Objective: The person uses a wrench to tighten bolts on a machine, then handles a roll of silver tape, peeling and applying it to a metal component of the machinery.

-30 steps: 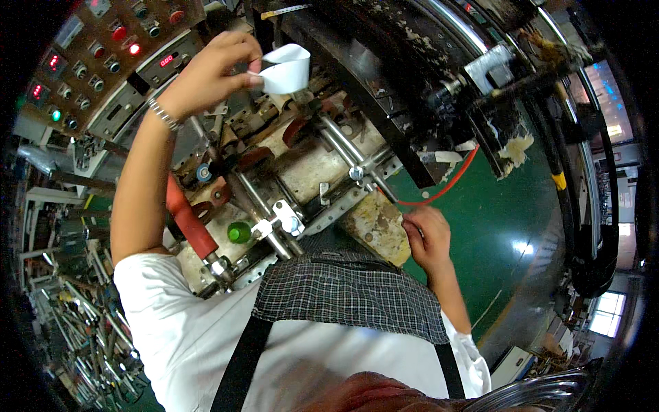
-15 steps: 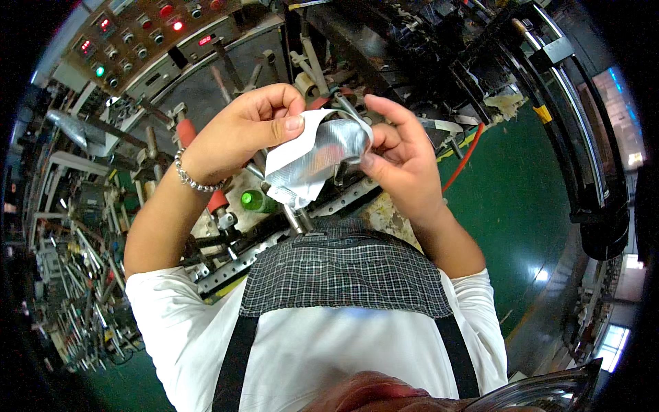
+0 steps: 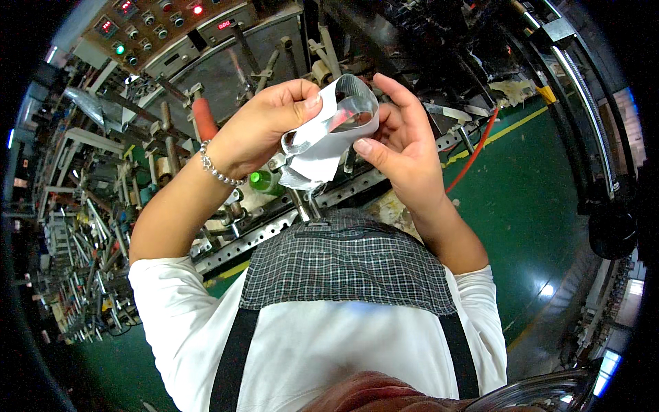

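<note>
A curled strip (image 3: 316,154), white on the outside and shiny silver on the inside, hangs in loops between my two hands. My left hand (image 3: 274,123) pinches its upper left edge between thumb and bent fingers; a beaded bracelet circles that wrist. At the strip's right loop, my right hand (image 3: 405,141) has its thumb on the near face and curled fingers behind it, with the index finger raised. The strip's lower end hangs loose and looks ragged. Beneath it a bottle with a green cap (image 3: 261,180) is partly covered.
A control panel (image 3: 147,34) with knobs and lit lamps stands at the far left. A perforated metal rail (image 3: 257,237) runs in front of my apron. Metal rods (image 3: 96,233) crowd the left side. A red hose (image 3: 473,158) and a black machine frame (image 3: 583,96) are to the right.
The strip has turned and opened into a rounder loop, showing more of its white face. Both hands still hold it, and the view has shifted slightly.
</note>
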`<state>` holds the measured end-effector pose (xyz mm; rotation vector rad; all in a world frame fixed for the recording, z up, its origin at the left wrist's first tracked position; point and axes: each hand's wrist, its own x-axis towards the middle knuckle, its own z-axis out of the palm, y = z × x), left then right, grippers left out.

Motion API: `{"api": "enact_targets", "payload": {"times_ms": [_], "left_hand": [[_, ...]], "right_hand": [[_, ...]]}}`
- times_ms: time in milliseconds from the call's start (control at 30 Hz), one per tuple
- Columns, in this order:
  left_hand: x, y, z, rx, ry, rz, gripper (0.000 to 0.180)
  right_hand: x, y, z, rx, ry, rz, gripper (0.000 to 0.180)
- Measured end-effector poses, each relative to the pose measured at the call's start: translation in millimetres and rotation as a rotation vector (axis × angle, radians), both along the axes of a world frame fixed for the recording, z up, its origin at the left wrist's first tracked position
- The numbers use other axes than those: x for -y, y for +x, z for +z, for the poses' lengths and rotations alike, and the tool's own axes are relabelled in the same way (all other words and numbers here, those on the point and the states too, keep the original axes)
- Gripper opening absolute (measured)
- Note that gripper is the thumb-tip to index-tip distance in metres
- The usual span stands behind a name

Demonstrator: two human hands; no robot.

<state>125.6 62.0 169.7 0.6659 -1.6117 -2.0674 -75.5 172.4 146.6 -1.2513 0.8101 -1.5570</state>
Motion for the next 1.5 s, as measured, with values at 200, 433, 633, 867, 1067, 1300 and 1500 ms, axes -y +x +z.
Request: {"api": "enact_targets", "payload": {"times_ms": [200, 433, 633, 867, 1067, 1300, 1500], "left_hand": [[3.5, -6.8, -3.4, -0.025, 0.117, 0.044, 0.032], [46.2, 9.3, -18.0, -0.209, 0.405, -0.255, 0.027], [62.3, 6.7, -25.1, -0.063, 0.3, -0.117, 0.03], [91.9, 23.4, -42.1, -0.034, 0.072, -0.324, 0.05], [119.2, 36.5, -40.8, -0.068, 0.165, -0.185, 0.044], [139.1, 56.3, -30.4, -0.132, 0.076, -0.2, 0.043], [125.1, 61.6, -15.4, 0.089, -0.972, -0.048, 0.052]], "right_hand": [[3.3, 3.9, -1.2, 0.176, 0.126, 0.046, 0.068], [14.1, 10.4, 4.8, 0.254, 0.186, 0.022, 0.064], [37.1, 17.1, 7.3, 0.135, 0.226, -0.108, 0.061], [77.6, 26.9, 9.9, -0.098, 0.205, -0.204, 0.06], [103.9, 38.9, 13.4, -0.075, 0.29, -0.221, 0.058], [94.5, 47.1, 24.3, 0.207, 0.446, -0.171, 0.054], [70.9, 49.9, 29.4, 0.252, 0.418, -0.128, 0.057]]}}
